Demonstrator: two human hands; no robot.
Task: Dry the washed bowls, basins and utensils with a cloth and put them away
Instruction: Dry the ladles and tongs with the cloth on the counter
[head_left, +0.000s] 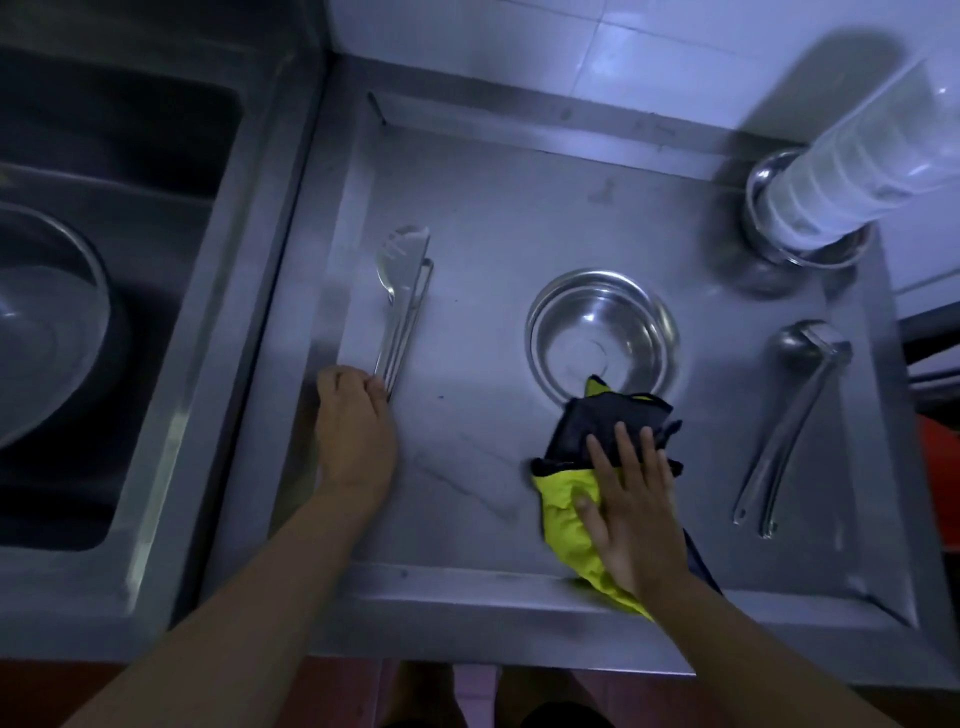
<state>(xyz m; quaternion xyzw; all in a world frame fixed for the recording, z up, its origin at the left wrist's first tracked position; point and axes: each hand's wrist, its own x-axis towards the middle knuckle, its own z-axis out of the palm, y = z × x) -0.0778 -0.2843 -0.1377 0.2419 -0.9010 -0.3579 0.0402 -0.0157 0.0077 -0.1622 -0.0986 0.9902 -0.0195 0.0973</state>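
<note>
Drying seems barely begun: left hand (353, 415) pinches the utensils (402, 312) by their handle ends, right hand (634, 499) presses flat-fingered on the cloth (563, 493), bowl (602, 332) just beyond its fingertips, ladles (795, 415) off to their right.

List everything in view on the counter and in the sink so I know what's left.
counter: one, steel, recessed, under most items
centre bowl: one, steel, mid-counter, upright
cloth: one, yellow and dark blue, at the centre bowl's near rim
slotted utensils: two, steel, left side, lying together
ladles: apparently two, steel, right side
corner bowl: one, steel, far right corner
stacked containers: one stack, translucent white, standing in the corner bowl
sink: one, dark steel, left
basin: one, steel, inside the sink
left hand: grips the slotted utensils' handle ends
right hand: flat on the cloth
</note>
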